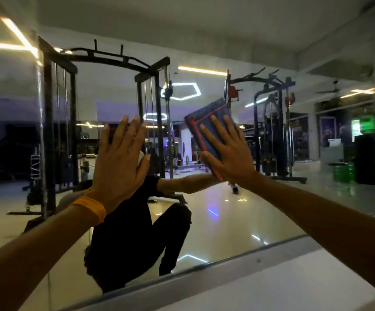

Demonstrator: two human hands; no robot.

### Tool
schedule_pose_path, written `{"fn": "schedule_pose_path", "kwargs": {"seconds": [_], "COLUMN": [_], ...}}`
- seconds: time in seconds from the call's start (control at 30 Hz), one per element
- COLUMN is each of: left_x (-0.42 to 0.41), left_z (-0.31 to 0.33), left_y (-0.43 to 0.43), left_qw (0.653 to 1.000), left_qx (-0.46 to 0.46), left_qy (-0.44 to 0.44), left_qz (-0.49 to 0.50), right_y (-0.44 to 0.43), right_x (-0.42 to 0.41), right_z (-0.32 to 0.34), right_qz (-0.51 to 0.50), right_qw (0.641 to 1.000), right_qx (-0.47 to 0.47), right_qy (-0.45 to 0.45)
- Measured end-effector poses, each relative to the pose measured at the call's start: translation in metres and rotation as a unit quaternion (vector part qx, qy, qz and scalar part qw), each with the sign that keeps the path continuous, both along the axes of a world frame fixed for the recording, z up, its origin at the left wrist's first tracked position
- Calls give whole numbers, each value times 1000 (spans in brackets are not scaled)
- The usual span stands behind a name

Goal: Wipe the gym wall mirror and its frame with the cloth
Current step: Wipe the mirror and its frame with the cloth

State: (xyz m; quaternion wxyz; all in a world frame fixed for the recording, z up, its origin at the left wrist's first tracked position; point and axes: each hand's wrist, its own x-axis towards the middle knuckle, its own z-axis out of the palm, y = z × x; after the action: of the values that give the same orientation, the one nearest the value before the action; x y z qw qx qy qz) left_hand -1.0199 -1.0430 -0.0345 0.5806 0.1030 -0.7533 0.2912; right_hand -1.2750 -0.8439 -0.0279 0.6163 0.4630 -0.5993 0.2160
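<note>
Cloth (204,113), soft and light, lay pinned flat on the mirror (238,216) under the right hand's (229,153) straight fingers; palm pressure at its middle should steer it. Left hand (119,158) braced flat-fingered on the glass nearby.

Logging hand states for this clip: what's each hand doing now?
Left hand: open, flat against the mirror, holding nothing.
Right hand: open, straight fingers pressing the cloth to the mirror.

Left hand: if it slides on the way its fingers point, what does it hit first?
Nothing, it seems: the left hand lies flat on the mirror, fingers up and slightly right, bare glass ahead. The cloth sits off to the right.
</note>
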Motion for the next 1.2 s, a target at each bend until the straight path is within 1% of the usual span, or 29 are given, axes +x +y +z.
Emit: {"fn": "schedule_pose_path", "kwargs": {"seconds": [0.03,0.1,0.13,0.17,0.23,0.3,0.37,0.4,0.43,0.47,0.5,0.57,0.6,0.63,0.67,0.73,0.8,0.87,0.9,0.93,0.97,1.0,1.03,1.07,1.1,1.13,1.17,1.2], "left_x": [-1,-5,-9,-14,-23,-33,-39,-41,-43,-44,-46,-48,-47,-45,-41,-32,-22,-13,-8,-3,0,3,4,5,5,6,7,8], "left_z": [-1,1,5,10,24,36,43,44,44,43,40,37,37,37,36,30,22,13,10,7,4,1,-2,-3,-4,-5,-6,-9], "left_y": [0,5,8,11,18,25,30,31,32,33,35,38,38,38,37,34,32,31,31,30,29,29,29,29,29,28,28,27], "left_qw": [1000,1000,1000,1000,1000,999,998,998,998,998,998,998,998,998,999,999,999,999,999,998,998,997,997,997,997,996,996,995], "left_qx": [4,14,14,13,24,46,56,58,55,51,51,50,48,45,41,39,42,45,49,57,64,69,70,72,77,83,90,95], "left_qy": [7,20,18,15,15,11,10,15,18,20,22,26,26,26,24,21,14,-1,-6,-11,-14,-14,-15,-15,-12,-5,2,8], "left_qz": [-1,-6,-7,-6,4,12,16,22,30,36,37,31,26,23,21,17,14,12,15,16,16,15,18,21,20,17,14,13], "right_y": [7,8,1,-9,-29,-32,-14,-3,8,19,27,31,25,16,8,-9,-11,2,7,12,16,19,17,9,-1,-13,-23,-31], "right_x": [-10,-8,2,14,33,27,3,-12,-28,-43,-54,-56,-47,-34,-18,4,4,-10,-17,-23,-28,-29,-25,-15,-2,13,27,36], "right_z": [16,40,45,44,27,20,38,52,67,81,92,103,99,88,70,22,-10,7,27,49,71,89,96,91,75,49,17,-17], "right_qz": [-2,1,2,11,37,44,35,24,16,15,17,34,41,46,53,70,70,57,47,43,47,52,61,71,74,77,86,97], "right_qw": [997,969,961,968,993,998,995,995,997,999,997,974,966,970,981,997,992,978,975,980,990,998,996,991,987,989,993,995], "right_qx": [-57,-171,-188,-171,-81,-9,25,25,11,-22,-69,-160,-177,-170,-138,-36,45,107,114,94,54,1,-50,-83,-100,-96,-65,-15], "right_qy": [-56,-181,-202,-185,-72,33,90,95,76,33,-30,-158,-184,-171,-127,-6,97,167,183,168,119,48,-28,-81,-98,-83,-42,6]}}
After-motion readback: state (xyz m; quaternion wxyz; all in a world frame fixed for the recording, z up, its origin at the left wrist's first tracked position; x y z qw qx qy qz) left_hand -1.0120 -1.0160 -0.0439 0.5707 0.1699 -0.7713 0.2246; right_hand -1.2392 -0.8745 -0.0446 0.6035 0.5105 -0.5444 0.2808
